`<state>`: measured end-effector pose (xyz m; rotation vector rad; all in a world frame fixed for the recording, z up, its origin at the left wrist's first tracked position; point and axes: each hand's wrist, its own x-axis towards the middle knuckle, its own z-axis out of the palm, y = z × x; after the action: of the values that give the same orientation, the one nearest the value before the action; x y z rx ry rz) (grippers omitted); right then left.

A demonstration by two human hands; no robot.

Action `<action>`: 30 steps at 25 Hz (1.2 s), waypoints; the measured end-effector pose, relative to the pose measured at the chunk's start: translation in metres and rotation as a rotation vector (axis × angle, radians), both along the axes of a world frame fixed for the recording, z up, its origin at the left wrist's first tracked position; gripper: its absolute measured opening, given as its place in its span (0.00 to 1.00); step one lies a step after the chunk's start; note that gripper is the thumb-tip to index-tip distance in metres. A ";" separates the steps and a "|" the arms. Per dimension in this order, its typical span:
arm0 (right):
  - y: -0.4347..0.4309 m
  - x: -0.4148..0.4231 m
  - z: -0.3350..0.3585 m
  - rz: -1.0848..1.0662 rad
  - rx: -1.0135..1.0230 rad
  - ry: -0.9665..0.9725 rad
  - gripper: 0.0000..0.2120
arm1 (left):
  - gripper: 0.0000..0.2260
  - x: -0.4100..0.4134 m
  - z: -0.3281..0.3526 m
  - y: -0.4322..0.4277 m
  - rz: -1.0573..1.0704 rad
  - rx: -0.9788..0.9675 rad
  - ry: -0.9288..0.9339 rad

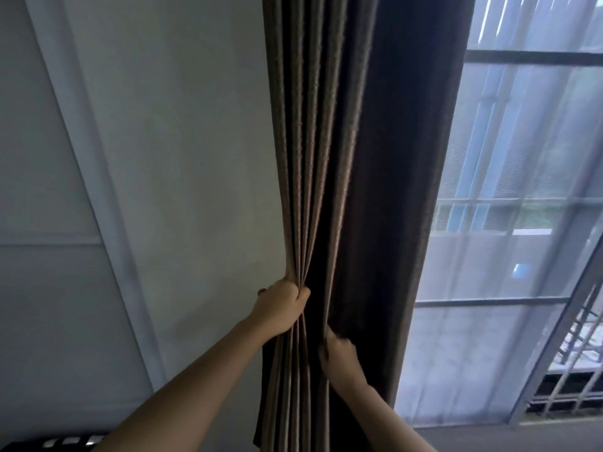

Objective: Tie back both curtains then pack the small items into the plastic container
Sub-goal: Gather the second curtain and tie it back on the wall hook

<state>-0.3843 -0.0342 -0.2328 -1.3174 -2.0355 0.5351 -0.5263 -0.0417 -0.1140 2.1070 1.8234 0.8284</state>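
Head view: left hand (280, 306) clamped on curtain (326, 158) pleats; right hand (339, 353) pinching fold, fingertips hidden.

The curtain (326, 158) is a heavy dark-brown drape hanging between the wall (179, 158) and the window (522, 190). Its left half falls in narrow vertical pleats whose ridges catch the light (tan against darker hollows); its right half hangs flatter and nearly black. The pleats draw into a tight bunch where the left hand (280, 308) grips them, then spread again below. The right hand (339, 353) pinches one fold lower down.
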 end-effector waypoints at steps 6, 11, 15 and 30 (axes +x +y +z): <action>-0.003 -0.024 -0.017 0.013 -0.049 0.035 0.25 | 0.16 0.009 0.010 -0.005 -0.107 -0.131 -0.004; -0.012 -0.017 -0.013 0.126 -0.172 -0.047 0.24 | 0.22 0.013 0.004 -0.007 -0.045 -0.007 0.054; -0.018 0.033 0.043 0.051 0.465 -0.056 0.23 | 0.15 -0.007 -0.004 0.000 0.013 0.058 0.081; 0.014 0.018 0.033 0.133 -0.070 0.006 0.36 | 0.12 0.001 -0.011 0.014 -0.020 0.044 -0.058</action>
<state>-0.3658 -0.0201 -0.1999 -1.2243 -2.1273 0.6743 -0.5258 -0.0281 -0.1255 2.1011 1.7680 0.9234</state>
